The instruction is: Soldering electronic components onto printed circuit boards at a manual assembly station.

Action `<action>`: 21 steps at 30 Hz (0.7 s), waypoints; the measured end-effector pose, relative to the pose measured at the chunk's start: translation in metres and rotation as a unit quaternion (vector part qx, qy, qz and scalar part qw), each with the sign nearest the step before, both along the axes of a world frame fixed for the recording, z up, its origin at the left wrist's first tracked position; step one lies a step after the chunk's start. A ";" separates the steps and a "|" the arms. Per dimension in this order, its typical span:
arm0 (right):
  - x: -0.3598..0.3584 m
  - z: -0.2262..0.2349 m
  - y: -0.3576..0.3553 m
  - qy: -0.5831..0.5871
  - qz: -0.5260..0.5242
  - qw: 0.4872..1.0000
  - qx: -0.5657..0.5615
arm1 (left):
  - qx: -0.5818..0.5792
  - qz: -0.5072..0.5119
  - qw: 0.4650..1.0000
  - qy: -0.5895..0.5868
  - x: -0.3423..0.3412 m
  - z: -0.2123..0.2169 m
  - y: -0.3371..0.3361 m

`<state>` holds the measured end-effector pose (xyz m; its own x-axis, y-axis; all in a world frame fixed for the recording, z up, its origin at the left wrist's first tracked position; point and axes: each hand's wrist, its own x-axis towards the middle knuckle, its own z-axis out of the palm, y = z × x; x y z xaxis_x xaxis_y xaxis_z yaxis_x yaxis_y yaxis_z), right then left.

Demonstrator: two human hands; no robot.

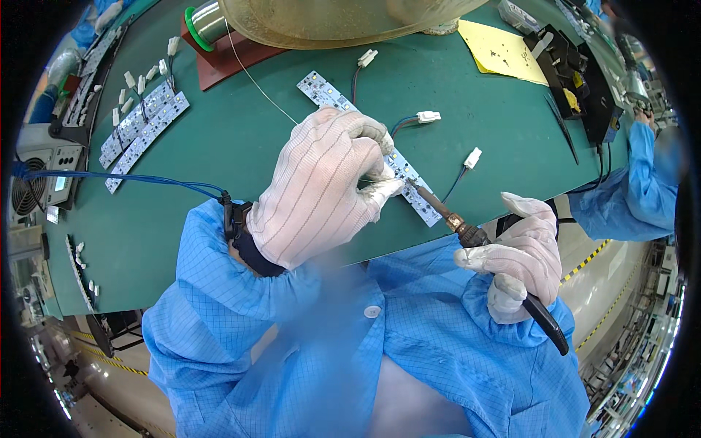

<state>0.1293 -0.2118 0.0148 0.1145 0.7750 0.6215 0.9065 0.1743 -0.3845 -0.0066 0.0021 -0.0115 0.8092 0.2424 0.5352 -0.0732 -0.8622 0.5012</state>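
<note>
Soldering iron (467,233), slim metal tip, touches narrow white circuit strip (398,164).

We are at an electronics assembly bench in a factory: a green anti-static mat (219,139) carries white LED circuit strips (142,124), a solder spool (204,22) and a soldering iron (467,233) (gloved, blue-coated workers sit alongside), with yellow-striped floor markings (584,263) below.

A yellow rectangular paper sheet (502,50) with small dark marks lies on the green mat's (219,146) far right.
</note>
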 end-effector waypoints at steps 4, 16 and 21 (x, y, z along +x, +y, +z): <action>-0.004 0.001 0.001 0.000 -0.026 1.000 -0.005 | 0.010 0.002 1.000 -0.006 0.000 -0.002 -0.001; 0.008 0.004 0.001 0.020 -0.019 0.999 0.040 | 0.009 0.005 1.000 -0.021 -0.001 0.002 0.003; 0.030 -0.001 -0.003 0.062 0.025 0.997 0.037 | 0.004 0.039 0.999 -0.031 0.001 -0.001 0.008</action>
